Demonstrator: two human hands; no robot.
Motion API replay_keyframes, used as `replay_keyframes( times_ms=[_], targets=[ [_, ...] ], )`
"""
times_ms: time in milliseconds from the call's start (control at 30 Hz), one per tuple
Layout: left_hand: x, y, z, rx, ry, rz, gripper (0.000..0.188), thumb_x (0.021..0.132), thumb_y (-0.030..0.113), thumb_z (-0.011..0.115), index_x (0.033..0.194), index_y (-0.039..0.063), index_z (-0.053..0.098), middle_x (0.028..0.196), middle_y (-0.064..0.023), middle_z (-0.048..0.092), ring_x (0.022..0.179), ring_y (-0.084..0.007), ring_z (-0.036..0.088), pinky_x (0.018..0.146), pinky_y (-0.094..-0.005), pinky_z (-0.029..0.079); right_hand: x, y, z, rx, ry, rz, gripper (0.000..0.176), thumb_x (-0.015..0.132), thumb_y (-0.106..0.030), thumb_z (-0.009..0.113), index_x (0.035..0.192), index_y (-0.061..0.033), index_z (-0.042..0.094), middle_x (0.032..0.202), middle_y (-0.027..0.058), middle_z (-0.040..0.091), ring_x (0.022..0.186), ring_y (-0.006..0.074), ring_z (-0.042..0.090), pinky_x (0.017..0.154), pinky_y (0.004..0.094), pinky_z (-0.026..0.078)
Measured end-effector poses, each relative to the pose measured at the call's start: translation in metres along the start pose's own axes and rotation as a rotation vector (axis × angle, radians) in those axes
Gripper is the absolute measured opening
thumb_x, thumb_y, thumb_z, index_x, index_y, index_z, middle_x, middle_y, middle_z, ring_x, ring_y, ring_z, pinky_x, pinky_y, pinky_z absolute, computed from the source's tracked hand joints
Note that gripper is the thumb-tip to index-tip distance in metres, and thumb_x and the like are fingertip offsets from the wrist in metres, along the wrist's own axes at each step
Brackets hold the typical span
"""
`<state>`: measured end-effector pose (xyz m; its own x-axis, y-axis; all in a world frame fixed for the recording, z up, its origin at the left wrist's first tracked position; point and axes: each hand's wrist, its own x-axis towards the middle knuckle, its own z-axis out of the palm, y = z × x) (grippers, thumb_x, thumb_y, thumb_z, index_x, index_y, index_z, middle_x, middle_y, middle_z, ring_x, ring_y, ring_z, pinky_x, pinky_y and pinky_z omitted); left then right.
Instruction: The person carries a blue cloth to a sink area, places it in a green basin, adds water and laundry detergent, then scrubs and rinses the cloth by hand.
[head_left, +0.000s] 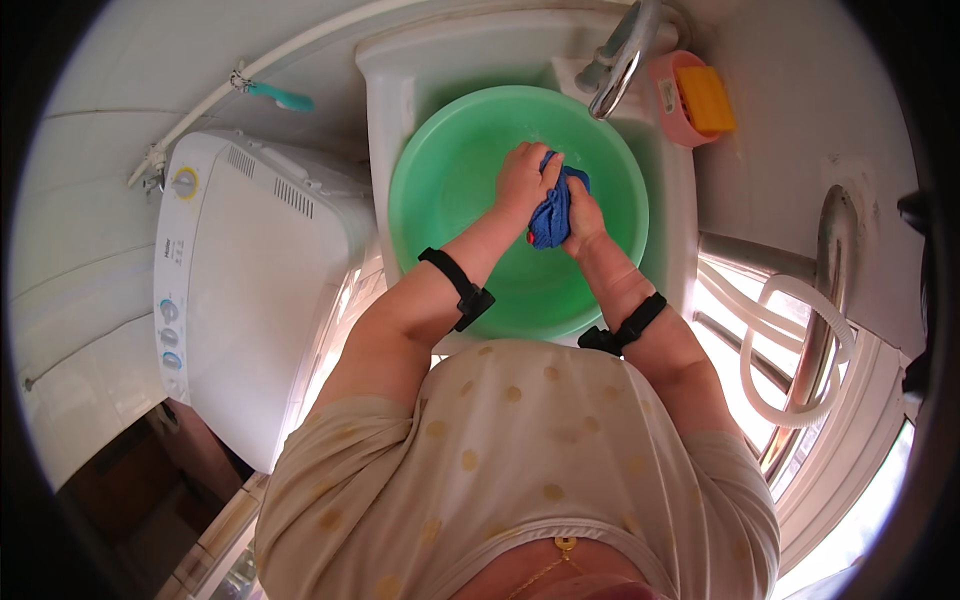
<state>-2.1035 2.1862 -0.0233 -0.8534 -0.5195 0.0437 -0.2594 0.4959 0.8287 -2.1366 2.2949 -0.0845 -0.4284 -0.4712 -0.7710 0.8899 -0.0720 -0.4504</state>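
My left hand (526, 178) and my right hand (585, 216) both grip a bunched blue cloth (553, 217), one hand on each side of it. A small red spot shows at the cloth's lower end. Both hands are over the green plastic basin (405, 187), which sits in a white sink (679, 195). Water appears to lie in the basin, though its depth cannot be told. A chrome faucet (616, 86) reaches over the basin's upper right rim, apart from my hands. Some fingers are hidden by the cloth.
A white washing machine (262, 285) stands at the left. A teal-handled brush (281, 97) hangs from a white pipe (300, 41). At the sink's upper right, a pink soap dish (667, 101) holds a yellow sponge (705, 99). A white corrugated hose (750, 375) loops around metal tubing (829, 255) at the right.
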Motion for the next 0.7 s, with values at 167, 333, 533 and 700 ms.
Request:
replay_keyframes(
  times_ms=[167,333,533,700],
  targets=[
    [-0.043,0.024,-0.007,-0.026,-0.005,0.356,0.023,0.085,0.024,0.062,0.1,0.006,0.058,0.099,-0.0123,0.059,0.094,-0.033,0.053,0.084,-0.0405,0.043,-0.028,-0.019,0.007,0.038,-0.102,0.014,0.043,0.09,-0.046,0.055,0.115,-0.0114,0.053,0.109,0.0102,0.06,0.096,0.0194,0.059,0.086,0.0322,0.049],
    [-0.021,-0.05,-0.065,0.772,-0.186,-0.114,0.033,0.081,0.034,0.064,0.104,0.009,0.062,0.105,-0.0125,0.062,0.098,-0.0337,0.056,0.081,-0.045,0.047,-0.044,-0.043,-0.017,-0.47,0.202,-0.146,0.057,0.088,-0.04,0.058,0.13,-0.0033,0.045,0.113,0.0162,0.061,0.102,0.0263,0.06,0.089,0.0367,0.048],
    [0.012,-0.103,-0.064,0.723,-0.446,-0.023,0.016,0.077,0.022,0.068,0.087,0.01,0.066,0.091,-0.0126,0.064,0.084,-0.0346,0.061,0.071,-0.0439,0.048,-0.019,-0.052,-0.059,-1.302,0.197,-0.425,0.046,0.084,-0.027,0.062,0.126,-0.0091,0.052,0.116,0.0167,0.061,0.108,0.0296,0.059,0.093,0.0382,0.045],
    [-0.018,-0.067,0.0,0.556,-0.745,0.037,0.052,0.068,0.032,0.077,0.111,0.008,0.059,0.106,-0.0179,0.061,0.095,-0.0372,0.059,0.08,-0.0434,0.049,-0.004,-0.035,-0.063,-1.508,0.021,-0.37,0.033,0.08,-0.019,0.066,0.111,-0.0082,0.064,0.11,0.0115,0.065,0.103,0.0254,0.061,0.091,0.0347,0.046]
  ],
)
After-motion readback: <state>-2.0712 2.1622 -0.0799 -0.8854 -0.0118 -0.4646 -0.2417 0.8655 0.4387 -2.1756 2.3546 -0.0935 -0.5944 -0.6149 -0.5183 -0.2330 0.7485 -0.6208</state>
